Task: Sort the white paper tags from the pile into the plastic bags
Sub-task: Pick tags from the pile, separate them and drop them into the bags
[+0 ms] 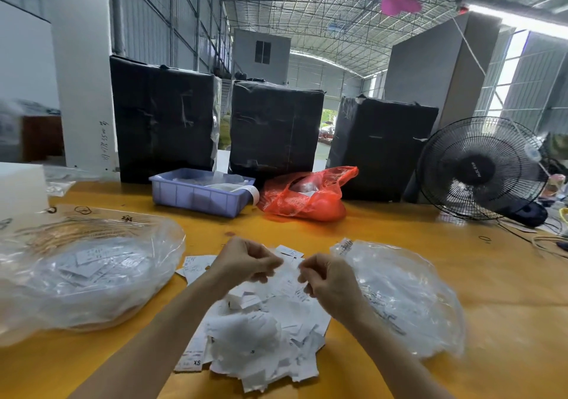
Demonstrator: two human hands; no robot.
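Observation:
A pile of white paper tags (261, 334) lies on the yellow table in front of me. Over its far end hover both hands, close together. My left hand (246, 260) has its fingers curled and pinches the edge of a white tag (287, 272). My right hand (325, 278) is curled too, with its fingertips at the same blurred tag. A clear plastic bag (86, 272) with tags inside sits to the left of the pile. A second clear bag (405, 297), also holding tags, lies to the right, beside my right wrist.
At the back stand three black wrapped boxes (276, 128), a lilac plastic bin (199, 192) and a red plastic bag (307, 195). A black fan (482, 168) sits at the right with cables trailing. A white block (21, 186) is at the far left.

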